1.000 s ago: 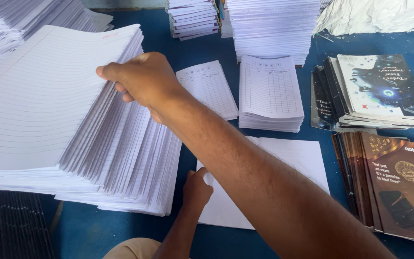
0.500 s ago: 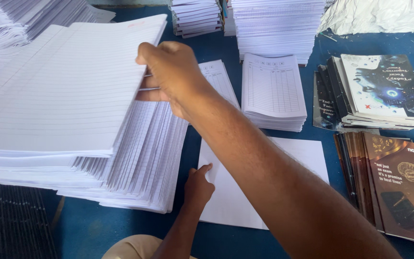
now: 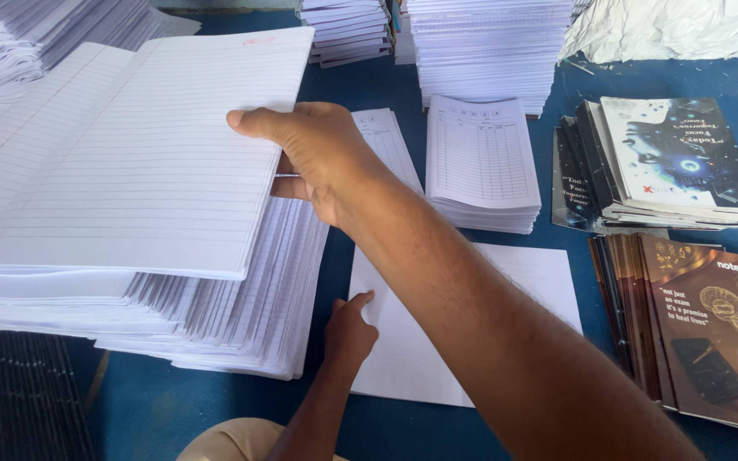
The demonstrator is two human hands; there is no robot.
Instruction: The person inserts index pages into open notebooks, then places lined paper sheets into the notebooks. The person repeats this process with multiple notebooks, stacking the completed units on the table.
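Observation:
My right hand reaches across from the lower right and grips the right edge of a thin bundle of ruled white sheets, thumb on top. The bundle is lifted off a large fanned stack of ruled paper at the left. My left hand rests at the bottom centre, fingertips on the left edge of a plain white sheet lying flat on the blue table.
Two piles of printed forms lie behind the white sheet. Dark glossy covers and brown covers are piled at the right. Tall paper stacks line the back. A black mat is at the lower left.
My right hand has slid along the stack's edge to the right and raised the top bundle of ruled sheets. My left hand has stayed on the white sheet.

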